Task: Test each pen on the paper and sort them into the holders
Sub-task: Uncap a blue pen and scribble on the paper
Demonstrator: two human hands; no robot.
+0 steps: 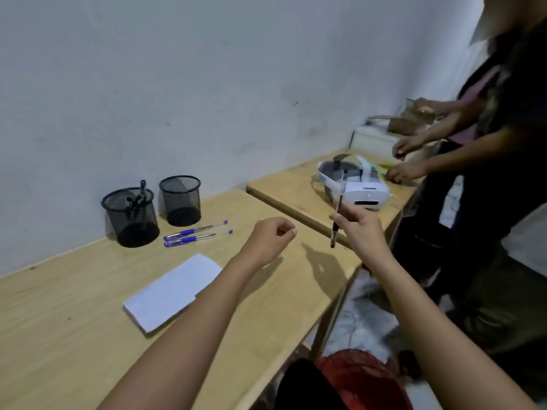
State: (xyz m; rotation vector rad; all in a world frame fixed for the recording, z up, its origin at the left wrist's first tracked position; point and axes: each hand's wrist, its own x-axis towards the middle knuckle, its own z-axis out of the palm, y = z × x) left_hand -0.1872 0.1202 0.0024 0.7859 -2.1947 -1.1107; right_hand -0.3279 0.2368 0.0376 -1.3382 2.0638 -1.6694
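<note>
My right hand (362,232) pinches a black pen (338,211) and holds it nearly upright above the right end of the wooden table (74,335). My left hand (270,236) hovers over the table with fingers curled, holding nothing I can see. A white paper pad (173,291) lies on the table below my left forearm. Two black mesh holders stand by the wall: the left holder (130,217) has a few dark pens in it, the right holder (180,200) looks empty. Two blue pens (196,233) lie side by side in front of the holders.
A second wooden table (296,196) adjoins on the right and carries a white headset (355,184). Another person stands at the far right with hands over that table. A white box and a brown bag sit at its back corner. A red bin (364,380) is on the floor.
</note>
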